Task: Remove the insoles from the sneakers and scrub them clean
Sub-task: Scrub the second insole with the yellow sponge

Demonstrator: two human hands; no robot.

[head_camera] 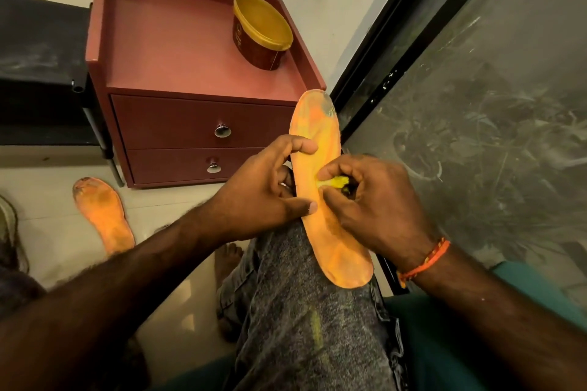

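An orange insole (320, 136) lies lengthwise on my right knee, toe end pointing away. My left hand (257, 190) grips its left edge, thumb and forefinger curled over the rim. My right hand (371, 203) pinches a small yellow scrubber (336, 181) against the insole's middle. A second orange insole (103, 216), dirtier at the toe, lies flat on the floor to the left. A sneaker (9, 232) shows only partly at the left frame edge.
A red two-drawer cabinet (190, 57) stands ahead, with a gold-lidded tub (262, 32) on its top. A dark glass door (476, 105) runs along the right. A black rack (41, 73) is at the left. My bare foot (227, 257) rests on the pale tiled floor.
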